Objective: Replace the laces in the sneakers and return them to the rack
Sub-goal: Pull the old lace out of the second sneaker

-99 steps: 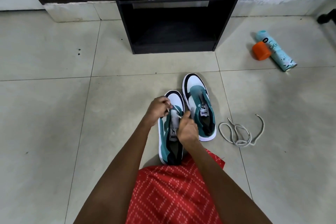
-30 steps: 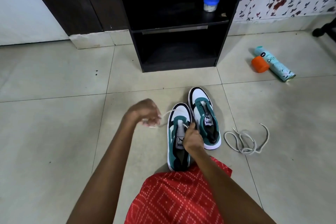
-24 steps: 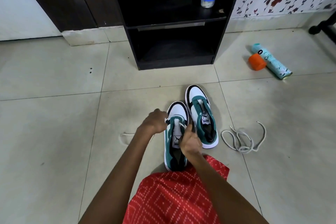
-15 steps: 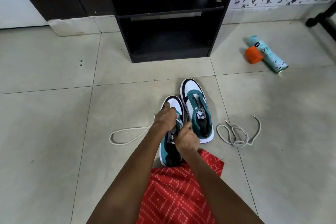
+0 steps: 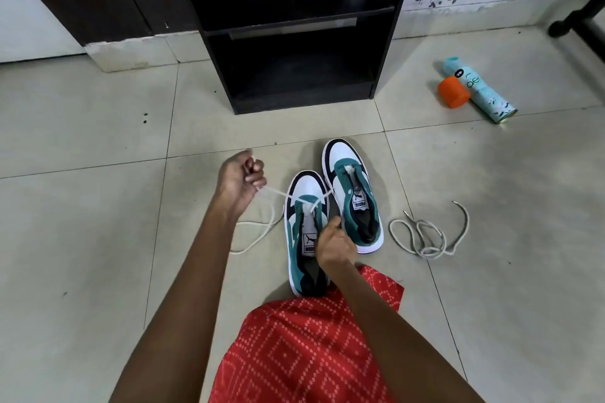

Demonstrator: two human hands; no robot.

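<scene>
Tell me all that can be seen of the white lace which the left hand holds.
The white lace is a thin cord, cotton by its look. It crosses through the front eyelets of the nearer sneaker. One strand runs taut to the left hand, whose fingers grip it; the rest hangs down and lies in a loose curve on the floor left of the shoe. The right hand holds the sneaker beside it.

Red garment (image 5: pixel 304 353), white dotted diamond print, loose pointed hem.

Sneakers (image 5: pixel 330 216) before rack (image 5: pixel 294 26); loose lace (image 5: pixel 425 235) right; can (image 5: pixel 481 90) far right
</scene>
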